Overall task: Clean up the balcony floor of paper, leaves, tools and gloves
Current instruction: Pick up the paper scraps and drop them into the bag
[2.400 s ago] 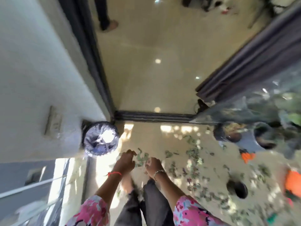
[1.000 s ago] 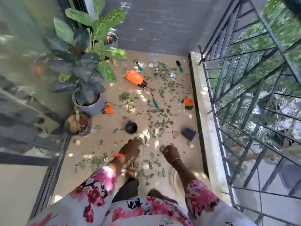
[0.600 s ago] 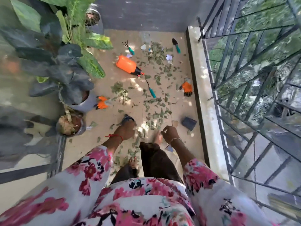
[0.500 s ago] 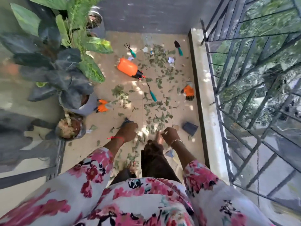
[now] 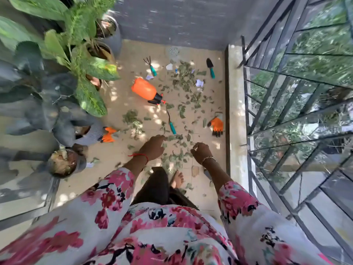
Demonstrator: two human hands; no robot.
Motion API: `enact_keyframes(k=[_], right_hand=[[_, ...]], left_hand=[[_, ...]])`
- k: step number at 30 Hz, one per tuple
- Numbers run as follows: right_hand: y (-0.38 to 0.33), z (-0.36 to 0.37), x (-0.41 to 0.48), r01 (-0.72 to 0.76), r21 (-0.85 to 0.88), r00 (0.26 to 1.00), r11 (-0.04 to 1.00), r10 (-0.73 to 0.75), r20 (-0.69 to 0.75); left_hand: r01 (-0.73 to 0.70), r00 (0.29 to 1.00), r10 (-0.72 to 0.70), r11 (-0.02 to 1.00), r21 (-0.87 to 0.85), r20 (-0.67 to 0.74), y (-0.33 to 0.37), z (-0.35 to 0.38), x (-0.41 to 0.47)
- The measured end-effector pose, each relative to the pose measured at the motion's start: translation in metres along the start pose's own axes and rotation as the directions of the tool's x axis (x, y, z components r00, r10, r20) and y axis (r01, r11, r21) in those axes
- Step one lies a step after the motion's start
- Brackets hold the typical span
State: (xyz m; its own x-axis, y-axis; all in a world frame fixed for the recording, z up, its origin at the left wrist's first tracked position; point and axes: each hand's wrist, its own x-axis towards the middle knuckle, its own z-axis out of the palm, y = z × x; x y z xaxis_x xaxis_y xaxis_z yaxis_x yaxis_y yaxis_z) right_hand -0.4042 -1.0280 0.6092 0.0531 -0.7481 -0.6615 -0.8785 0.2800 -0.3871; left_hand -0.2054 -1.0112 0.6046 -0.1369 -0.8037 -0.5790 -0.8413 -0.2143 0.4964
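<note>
The fingers (image 5: 160, 139) of the left hand (image 5: 152, 148) hang loosely bent, with nothing seen in them; the fingers (image 5: 196, 146) of the right hand (image 5: 201, 153) curl toward the palm, and whether they pinch anything I cannot tell. Both hands hover over leaves (image 5: 184, 77) strewn across the balcony floor (image 5: 122, 150). Just beyond the left hand lies a teal-handled weeder (image 5: 172, 126); beyond the right hand, near the curb, lies an orange glove (image 5: 216, 126); a second glove (image 5: 108, 134) touches a grey pot (image 5: 91, 131). Farther out are an orange sprayer (image 5: 143, 88) on its side, a hand rake (image 5: 150, 66), a trowel (image 5: 210, 67) and paper scraps (image 5: 199, 83) among the leaves. Potted plants (image 5: 89, 92) stand to the left — a railing (image 5: 277, 88) runs along the right.
</note>
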Motion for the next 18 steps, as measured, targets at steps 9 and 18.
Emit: enact_keyframes(k=[9, 18], right_hand=[[-0.025, -0.049, 0.074, -0.01, 0.03, 0.999, 1.0, 0.009, 0.031], [-0.077, -0.112, 0.182, -0.141, 0.118, 0.99, 0.983, 0.142, 0.003]], left_hand=[[0.028, 0.999, -0.027, 0.999, -0.017, 0.022, 0.022, -0.052, 0.082], [-0.002, 0.998, 0.002, 1.0, 0.01, 0.066, 0.025, -0.138, 0.193]])
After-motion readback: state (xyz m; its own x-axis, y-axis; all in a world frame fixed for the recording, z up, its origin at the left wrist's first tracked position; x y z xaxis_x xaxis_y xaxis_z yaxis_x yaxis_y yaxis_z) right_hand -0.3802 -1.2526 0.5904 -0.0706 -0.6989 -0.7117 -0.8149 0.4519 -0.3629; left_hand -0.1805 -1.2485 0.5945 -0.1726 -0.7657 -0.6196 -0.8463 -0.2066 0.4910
